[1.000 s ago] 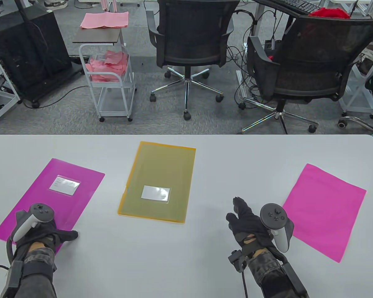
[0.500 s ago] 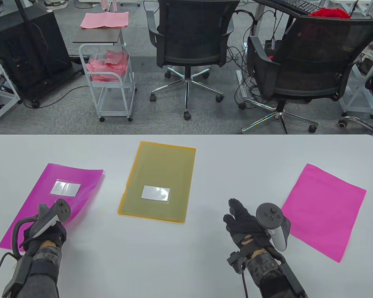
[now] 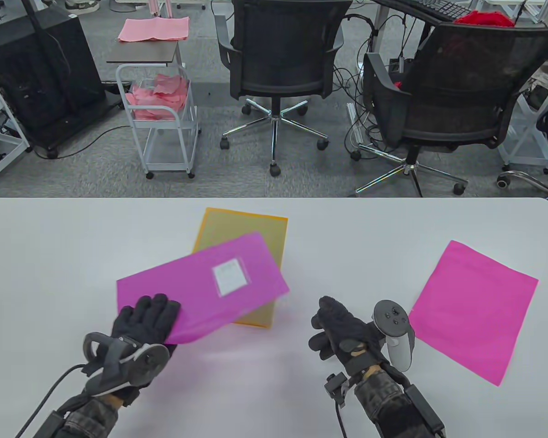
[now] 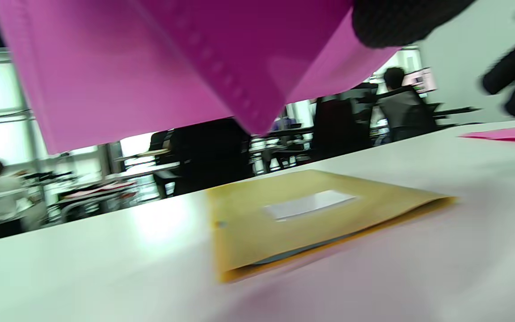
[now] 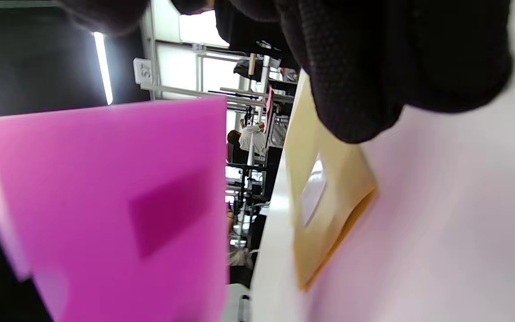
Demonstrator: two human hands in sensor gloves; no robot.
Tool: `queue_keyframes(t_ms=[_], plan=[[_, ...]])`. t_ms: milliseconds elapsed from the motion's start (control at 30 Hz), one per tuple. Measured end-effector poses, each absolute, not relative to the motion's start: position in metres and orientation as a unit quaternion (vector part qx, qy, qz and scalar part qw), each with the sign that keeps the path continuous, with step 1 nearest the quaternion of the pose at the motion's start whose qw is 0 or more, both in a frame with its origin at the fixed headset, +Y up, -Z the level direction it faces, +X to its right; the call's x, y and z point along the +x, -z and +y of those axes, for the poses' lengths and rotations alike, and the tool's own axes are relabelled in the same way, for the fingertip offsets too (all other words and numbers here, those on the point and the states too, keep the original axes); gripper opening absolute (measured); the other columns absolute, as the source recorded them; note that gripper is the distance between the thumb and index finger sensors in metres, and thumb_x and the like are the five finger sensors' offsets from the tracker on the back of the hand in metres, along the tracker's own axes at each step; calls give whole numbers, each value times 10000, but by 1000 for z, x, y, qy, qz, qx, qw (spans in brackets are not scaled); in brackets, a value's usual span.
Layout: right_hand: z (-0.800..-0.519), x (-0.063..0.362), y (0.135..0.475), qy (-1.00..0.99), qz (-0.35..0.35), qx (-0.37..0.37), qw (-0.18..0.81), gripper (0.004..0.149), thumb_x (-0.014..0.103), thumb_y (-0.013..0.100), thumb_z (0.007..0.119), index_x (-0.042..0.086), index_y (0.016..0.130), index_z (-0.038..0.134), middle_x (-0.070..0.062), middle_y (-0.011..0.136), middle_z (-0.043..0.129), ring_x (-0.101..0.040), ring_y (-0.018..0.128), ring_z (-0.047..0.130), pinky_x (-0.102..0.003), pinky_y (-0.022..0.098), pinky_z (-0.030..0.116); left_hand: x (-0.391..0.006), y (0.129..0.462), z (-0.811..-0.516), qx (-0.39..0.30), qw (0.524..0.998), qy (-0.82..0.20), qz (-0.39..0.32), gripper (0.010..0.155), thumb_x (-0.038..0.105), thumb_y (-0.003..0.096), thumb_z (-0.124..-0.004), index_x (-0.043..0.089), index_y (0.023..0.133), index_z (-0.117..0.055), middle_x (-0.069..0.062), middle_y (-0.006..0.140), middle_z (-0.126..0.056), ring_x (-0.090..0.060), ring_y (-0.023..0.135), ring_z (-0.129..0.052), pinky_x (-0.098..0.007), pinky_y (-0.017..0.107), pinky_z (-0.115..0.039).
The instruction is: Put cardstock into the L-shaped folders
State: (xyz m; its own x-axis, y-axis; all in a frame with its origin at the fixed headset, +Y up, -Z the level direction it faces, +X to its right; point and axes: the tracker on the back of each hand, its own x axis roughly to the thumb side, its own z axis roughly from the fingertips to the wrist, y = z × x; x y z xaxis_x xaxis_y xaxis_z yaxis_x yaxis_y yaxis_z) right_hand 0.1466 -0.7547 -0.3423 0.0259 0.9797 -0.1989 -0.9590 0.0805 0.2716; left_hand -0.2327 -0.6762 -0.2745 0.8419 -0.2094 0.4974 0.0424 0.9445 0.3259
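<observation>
The left hand [image 3: 139, 326] now grips the magenta translucent plastic folder [image 3: 201, 285] by its near corner and holds it lifted above the yellow translucent folder [image 3: 255, 228]; half a second ago it lay flat further left. The white label faces up. The right hand [image 3: 340, 331], loosely curled, holds nothing; the pink cardstock sheet [image 3: 472, 305] lies just right of it.

I see the magenta folder [image 4: 150, 67] lifted off the surface [image 4: 418, 268], filling the top | my gloved fingertip [image 4: 400, 22] on its edge | yellow folder [image 4: 311, 219] flat below, white label [image 4: 309, 205] up | pink sheet [image 4: 508, 133] far right
</observation>
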Motion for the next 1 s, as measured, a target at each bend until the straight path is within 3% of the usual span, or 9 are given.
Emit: queue_keyframes(t_ms=[67, 167, 300, 367, 433, 533, 633, 867, 1000], plan=[[-762, 143, 341, -577, 229, 47, 782, 958, 701, 438, 620, -38, 925, 253, -323, 787, 723, -333, 464, 963, -415, 258, 888, -210, 265, -687, 119, 927, 82, -346, 768, 554, 433, -762, 267, 1053, -412, -105, 1095, -605, -434, 980, -797, -634, 651, -671], [-764, 146, 342, -530, 259, 49, 806, 647, 412, 502, 676, -30, 892, 409, -208, 593, 887, -231, 309, 1016, -339, 152, 909, -196, 263, -712, 9, 913, 94, -398, 887, 608, 420, -747, 217, 1069, -287, -144, 1134, -471, -447, 1037, -701, -638, 679, -636], [-765, 148, 344, -663, 307, 37, 681, 502, 362, 467, 697, 45, 833, 566, -184, 570, 923, -238, 272, 1032, -316, 123, 922, -200, 267, -739, -148, 912, -12, -383, 837, 550, 450, -764, 239, 1087, -319, -187, 1148, -393, -513, 1055, -605, -697, 671, -578], [-771, 139, 342, -654, 328, 26, 681, 490, 355, 458, 708, 40, 816, 596, -187, 549, 935, -243, 252, 1033, -322, 108, 919, -195, 263, -746, -110, 920, -23, -375, 894, 640, 416, -787, 198, 1084, -390, -237, 1115, -469, -564, 990, -666, -699, 621, -640], [-774, 131, 340, -659, 352, 19, 664, 485, 343, 459, 708, 27, 809, 595, -202, 552, 929, -264, 257, 1027, -337, 112, 915, -183, 259, -750, -82, 913, 67, -395, 1023, 811, 349, -741, 182, 1084, -407, -248, 1092, -508, -564, 943, -738, -668, 584, -718], [-780, 129, 339, -699, 351, -19, 623, 480, 350, 449, 711, 25, 788, 614, -184, 533, 945, -245, 239, 1037, -323, 95, 921, -173, 254, -754, -62, 904, 98, -411, 1091, 893, 283, -716, 160, 1058, -484, -243, 1043, -607, -536, 866, -851, -621, 532, -802], [-786, 132, 337, -685, 368, -48, 627, 480, 340, 452, 714, 6, 782, 612, -197, 525, 944, -251, 231, 1039, -323, 81, 922, -172, 253, -760, -107, 909, 57, -398, 997, 809, 325, -762, 133, 1027, -550, -248, 1011, -647, -537, 852, -832, -624, 516, -807], [-794, 139, 337, -685, 396, -62, 609, 478, 336, 452, 710, 2, 778, 610, -202, 522, 941, -251, 239, 1047, -322, 78, 922, -178, 265, -757, -193, 892, -19, -408, 865, 703, 394, -707, 128, 1024, -568, -251, 1029, -589, -552, 890, -708, -639, 564, -748], [-797, 140, 335, -671, 404, -74, 617, 479, 337, 451, 709, -4, 774, 610, -202, 511, 944, -245, 231, 1048, -318, 70, 922, -176, 263, -760, -200, 885, 2, -421, 835, 666, 416, -677, 116, 1030, -546, -263, 1032, -566, -561, 897, -683, -643, 575, -729]])
